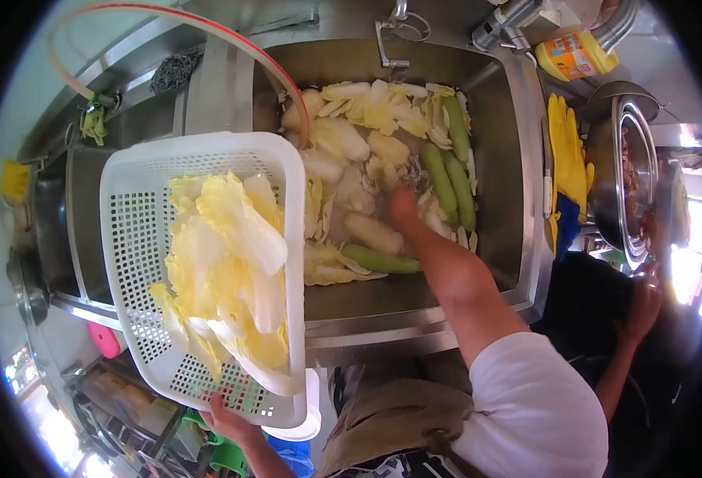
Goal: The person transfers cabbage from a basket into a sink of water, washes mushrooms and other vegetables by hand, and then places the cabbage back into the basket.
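A white perforated basket (136,231) with yellow-white cabbage leaves (227,255) in it is tilted at the left. My left hand (225,416) grips its lower rim. In the water of the metal sink (490,103), my right hand (403,205) reaches among floating cabbage leaves (343,139); its fingers are under water or blurred, so what they hold cannot be seen. Long green gourds (456,187) float to the right of that hand, and another green gourd (383,260) lies below it near a pale, thick vegetable (373,231).
A hose (275,68) arches over the basket into the sink. Yellow gloves (570,155) hang right of the sink, beside a metal bowl (642,175) of food. Another person's hand (644,307) is at the far right. A faucet (391,48) stands behind the sink.
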### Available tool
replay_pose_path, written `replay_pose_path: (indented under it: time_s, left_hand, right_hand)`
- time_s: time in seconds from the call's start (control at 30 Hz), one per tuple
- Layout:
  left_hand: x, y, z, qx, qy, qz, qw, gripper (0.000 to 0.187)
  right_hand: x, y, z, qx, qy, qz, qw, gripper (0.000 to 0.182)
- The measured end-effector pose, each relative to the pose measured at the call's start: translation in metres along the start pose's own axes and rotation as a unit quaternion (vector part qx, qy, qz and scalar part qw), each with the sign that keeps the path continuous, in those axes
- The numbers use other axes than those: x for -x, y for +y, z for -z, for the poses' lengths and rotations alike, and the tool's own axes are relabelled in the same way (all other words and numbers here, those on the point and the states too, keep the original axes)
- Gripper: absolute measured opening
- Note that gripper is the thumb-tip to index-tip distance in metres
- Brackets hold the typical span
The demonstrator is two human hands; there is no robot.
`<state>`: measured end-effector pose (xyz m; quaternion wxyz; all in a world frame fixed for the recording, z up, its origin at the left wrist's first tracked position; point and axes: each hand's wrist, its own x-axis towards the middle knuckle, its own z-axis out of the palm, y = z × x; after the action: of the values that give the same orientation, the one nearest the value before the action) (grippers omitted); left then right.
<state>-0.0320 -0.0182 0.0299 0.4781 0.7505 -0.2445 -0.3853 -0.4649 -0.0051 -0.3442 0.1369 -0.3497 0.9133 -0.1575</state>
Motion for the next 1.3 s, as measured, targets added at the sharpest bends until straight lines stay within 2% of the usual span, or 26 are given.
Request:
replay_pose_path:
  time_s: [0.07, 0.1, 0.17, 0.23, 0.27, 0.43, 0.5, 0.53, 0.57, 0.6, 0.63, 0.7, 0.77, 0.83, 0.87, 0.93, 1.0, 1.1, 1.2, 1.3]
  left_hand:
    - [-0.021, -0.021, 0.02, -0.047, -0.023, -0.038, 0.998, 0.04]
    - [-0.017, -0.022, 0.024, -0.045, -0.022, -0.037, 0.998, 0.039]
    - [-0.005, -0.012, 0.016, -0.014, -0.021, -0.02, 0.999, 0.038]
    - [-0.003, 0.0, 0.006, 0.021, -0.02, -0.02, 0.999, 0.036]
    - [-0.005, -0.003, 0.007, 0.023, -0.019, -0.027, 0.999, 0.035]
    - [-0.005, -0.003, 0.007, 0.027, -0.049, -0.028, 0.998, 0.035]
    - [-0.002, 0.001, 0.005, 0.021, -0.04, -0.031, 0.999, 0.035]
    - [-0.008, -0.004, 0.014, 0.006, -0.043, -0.041, 0.998, 0.036]
    - [-0.012, -0.01, 0.017, -0.009, -0.055, -0.046, 0.997, 0.037]
    - [-0.012, -0.011, 0.017, -0.002, -0.05, -0.03, 0.998, 0.039]
    - [-0.014, -0.011, 0.017, -0.003, -0.054, -0.018, 0.998, 0.04]
    - [-0.01, -0.005, 0.015, -0.039, -0.04, 0.017, 0.998, 0.037]
    - [-0.006, 0.001, 0.01, -0.036, -0.051, 0.012, 0.998, 0.034]
    - [-0.012, -0.007, 0.015, -0.033, -0.048, 0.005, 0.998, 0.033]
    - [-0.022, -0.012, 0.023, -0.037, -0.048, 0.001, 0.998, 0.033]
    - [-0.024, -0.016, 0.027, -0.05, -0.033, -0.001, 0.998, 0.035]
    - [-0.017, -0.014, 0.02, -0.053, -0.022, 0.003, 0.998, 0.036]
    - [-0.028, -0.02, 0.035, -0.084, -0.032, -0.019, 0.996, 0.037]
    - [-0.024, -0.019, 0.029, -0.067, -0.023, -0.008, 0.997, 0.037]
    - [-0.018, -0.011, 0.025, -0.053, -0.008, 0.018, 0.998, 0.037]
  right_hand:
    - [0.003, 0.016, -0.013, 0.026, 0.042, 0.12, 0.992, 0.043]
    - [0.009, 0.023, -0.002, 0.008, 0.013, 0.158, 0.987, 0.052]
    - [0.006, 0.038, 0.031, 0.122, -0.181, 0.175, 0.96, 0.051]
    - [-0.003, -0.001, 0.099, -0.088, -0.303, -0.055, 0.947, 0.03]
    - [0.012, -0.032, 0.151, -0.413, -0.245, -0.254, 0.84, 0.017]
    - [0.068, -0.149, 0.297, -0.562, -0.221, -0.245, 0.759, 0.016]
    - [0.087, -0.174, 0.324, -0.658, -0.26, -0.157, 0.689, 0.014]
    - [0.098, -0.193, 0.341, -0.679, -0.292, -0.149, 0.657, 0.017]
    - [0.11, -0.201, 0.341, -0.704, -0.35, -0.145, 0.6, 0.021]
    - [0.117, -0.211, 0.344, -0.667, -0.4, -0.031, 0.628, 0.034]
    - [0.127, -0.227, 0.348, -0.682, -0.393, 0.043, 0.616, 0.042]
    - [0.137, -0.235, 0.359, -0.627, -0.422, 0.095, 0.648, 0.046]
    - [0.127, -0.209, 0.335, -0.597, -0.33, 0.071, 0.728, 0.035]
    - [0.098, -0.147, 0.259, -0.511, -0.154, 0.0, 0.845, 0.029]
    - [0.079, -0.098, 0.219, -0.378, -0.143, -0.029, 0.914, 0.031]
    - [0.073, -0.022, 0.183, -0.033, -0.175, -0.023, 0.984, 0.049]
    - [0.079, 0.016, 0.163, 0.145, -0.191, 0.012, 0.971, 0.059]
    - [0.063, 0.075, 0.087, 0.222, -0.249, 0.068, 0.94, 0.061]
    - [0.041, 0.085, 0.08, 0.02, -0.249, -0.069, 0.966, 0.06]
    - [0.048, 0.02, 0.146, 0.039, -0.294, -0.063, 0.953, 0.052]
